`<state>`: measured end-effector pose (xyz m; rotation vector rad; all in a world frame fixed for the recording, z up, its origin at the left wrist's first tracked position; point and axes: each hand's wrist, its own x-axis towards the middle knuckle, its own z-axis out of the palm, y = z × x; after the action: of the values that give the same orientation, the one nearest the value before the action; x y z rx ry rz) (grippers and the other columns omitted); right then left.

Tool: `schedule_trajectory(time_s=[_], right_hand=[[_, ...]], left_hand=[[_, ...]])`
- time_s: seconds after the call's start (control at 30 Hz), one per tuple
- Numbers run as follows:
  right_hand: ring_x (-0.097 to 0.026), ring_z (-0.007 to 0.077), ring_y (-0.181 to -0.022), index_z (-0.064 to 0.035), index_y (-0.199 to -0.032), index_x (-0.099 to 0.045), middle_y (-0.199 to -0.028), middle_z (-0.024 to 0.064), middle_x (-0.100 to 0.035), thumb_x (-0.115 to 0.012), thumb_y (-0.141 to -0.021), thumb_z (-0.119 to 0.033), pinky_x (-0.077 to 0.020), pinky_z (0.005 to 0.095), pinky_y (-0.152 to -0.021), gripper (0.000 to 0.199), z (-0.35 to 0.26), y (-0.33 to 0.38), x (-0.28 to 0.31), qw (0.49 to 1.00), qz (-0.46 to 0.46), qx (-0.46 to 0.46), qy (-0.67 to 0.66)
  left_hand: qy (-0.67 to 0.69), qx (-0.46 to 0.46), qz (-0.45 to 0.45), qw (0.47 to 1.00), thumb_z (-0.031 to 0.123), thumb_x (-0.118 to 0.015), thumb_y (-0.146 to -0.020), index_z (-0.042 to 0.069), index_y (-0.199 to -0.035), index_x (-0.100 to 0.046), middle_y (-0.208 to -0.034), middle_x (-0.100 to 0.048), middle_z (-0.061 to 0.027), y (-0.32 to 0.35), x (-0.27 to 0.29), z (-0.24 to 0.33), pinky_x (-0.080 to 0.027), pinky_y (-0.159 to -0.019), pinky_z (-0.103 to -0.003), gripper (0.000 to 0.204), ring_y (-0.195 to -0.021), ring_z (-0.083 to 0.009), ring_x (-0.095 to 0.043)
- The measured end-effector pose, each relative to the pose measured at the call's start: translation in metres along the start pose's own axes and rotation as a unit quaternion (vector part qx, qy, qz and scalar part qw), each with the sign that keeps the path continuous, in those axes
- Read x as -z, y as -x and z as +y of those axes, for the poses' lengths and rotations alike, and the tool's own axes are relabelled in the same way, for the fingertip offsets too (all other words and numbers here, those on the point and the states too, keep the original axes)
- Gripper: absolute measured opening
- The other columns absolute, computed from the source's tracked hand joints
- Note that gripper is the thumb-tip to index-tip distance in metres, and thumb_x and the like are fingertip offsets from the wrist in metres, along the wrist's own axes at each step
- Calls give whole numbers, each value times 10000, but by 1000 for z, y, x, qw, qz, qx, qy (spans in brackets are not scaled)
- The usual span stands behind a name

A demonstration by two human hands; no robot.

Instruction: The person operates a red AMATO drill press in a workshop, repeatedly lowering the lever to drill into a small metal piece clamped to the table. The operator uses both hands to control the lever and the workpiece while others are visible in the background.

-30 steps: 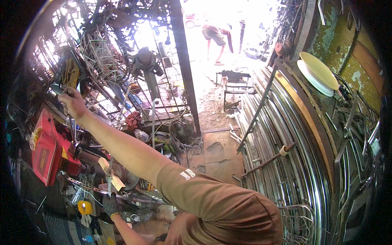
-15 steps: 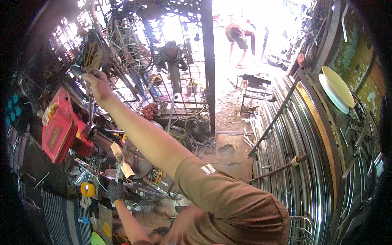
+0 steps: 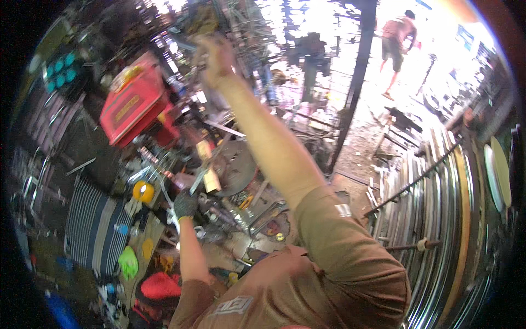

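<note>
shirt: brown, short sleeves | right sleeve: small white patch | left hand (image 3: 185, 205): dark glove

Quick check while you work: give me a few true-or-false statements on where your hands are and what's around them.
1. The right hand is held up high, well above the left hand. True.
2. The left hand is bare. False: it wears a dark glove.
3. The red box lies to the right of the raised arm. False: it lies to the arm's left.
4. Another person is out in the bright opening at the back. True.
5. A round yellow thing lies just left of the left hand. True.
</note>
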<state>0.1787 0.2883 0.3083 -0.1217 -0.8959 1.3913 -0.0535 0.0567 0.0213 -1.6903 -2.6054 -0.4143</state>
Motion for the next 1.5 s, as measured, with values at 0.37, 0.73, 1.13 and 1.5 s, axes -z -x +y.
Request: schedule_trajectory(time_s=[0.37, 0.73, 1.13, 1.5], right_hand=[[-378, 131, -467, -102, -762, -529, -539, -18, -359, -583, -897, -115, -385, 329, -523, 145, -14, 6, -5, 994, -67, 9, -89], [-375, 128, -462, -88, -793, -548, -540, -17, -361, -593, -889, -112, -386, 334, -526, 108, -10, 5, -4, 994, -57, 16, -94], [-357, 118, -471, -112, -730, -516, -524, -30, -335, -593, -883, -126, -355, 326, -526, 172, -13, 9, -6, 994, -58, 19, -86], [-317, 116, -457, -109, -698, -473, -532, -16, -321, -566, -888, -128, -302, 310, -493, 212, -16, 14, -8, 994, -49, 15, -92]], left_hand=[[-40, 17, -53, 998, 568, -535, -845, 62, -1002, -657, -1022, -658, -219, -3, 5, 3, -486, -830, -502, 543, -977, -395, -625], [-46, -9, -44, 998, 519, -546, -861, 69, -1014, -670, -1010, -665, -218, -4, -5, -6, -484, -830, -505, 491, -943, -411, -625], [-7, -22, -1, 1000, 565, -534, -852, 65, -982, -641, -957, -657, -247, -1, -7, -7, -488, -799, -517, 528, -919, -416, -631], [-39, -38, -24, 998, 503, -548, -851, 69, -956, -643, -975, -665, -211, -17, -8, -18, -492, -801, -507, 457, -928, -410, -630]])
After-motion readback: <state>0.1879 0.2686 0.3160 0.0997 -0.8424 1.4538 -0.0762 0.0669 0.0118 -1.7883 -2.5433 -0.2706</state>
